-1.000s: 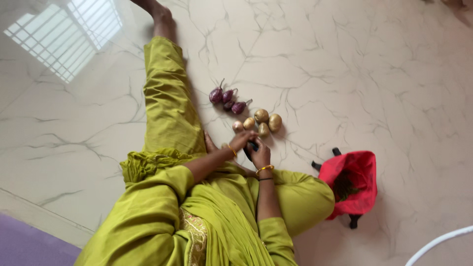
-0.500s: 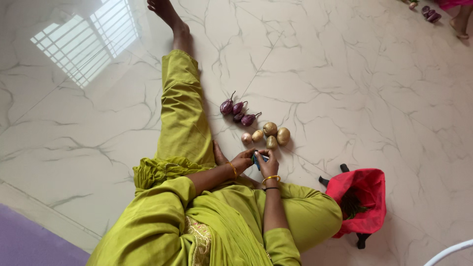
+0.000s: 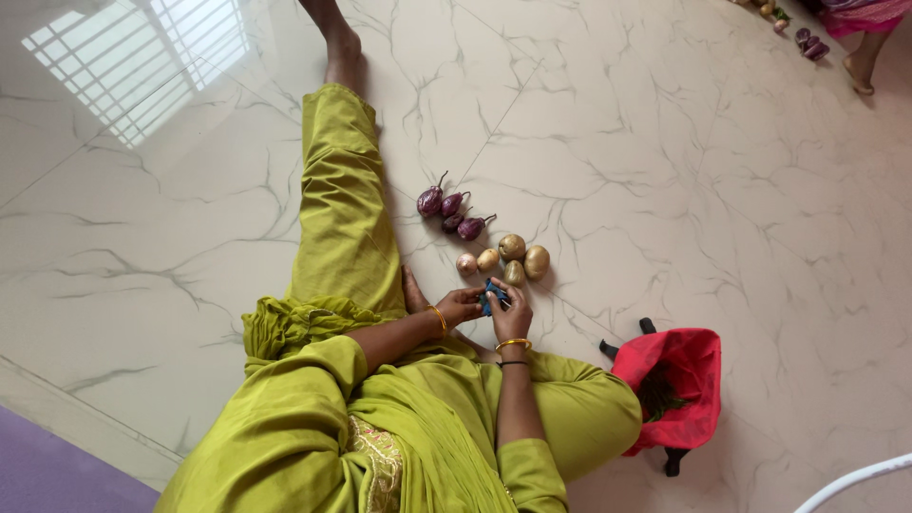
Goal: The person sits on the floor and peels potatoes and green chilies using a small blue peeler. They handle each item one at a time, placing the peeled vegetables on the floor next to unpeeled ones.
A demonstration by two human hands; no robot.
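Both hands, left hand (image 3: 463, 306) and right hand (image 3: 510, 318), are gripping a small blue object (image 3: 492, 298) together above the marble floor (image 3: 665, 171). Potatoes (image 3: 513, 258) and small purple eggplants (image 3: 448, 205) are lying just beyond; a red bag (image 3: 676, 380) is sitting to the right.

Left hand (image 3: 463, 306) and right hand (image 3: 511, 313) together around a small blue object (image 3: 492, 296).

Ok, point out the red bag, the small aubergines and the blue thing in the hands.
red bag (image 3: 686, 366): head view, upper fabric.
small aubergines (image 3: 430, 201): head view, leftmost one's body.
blue thing (image 3: 491, 297): head view, part showing between both hands.
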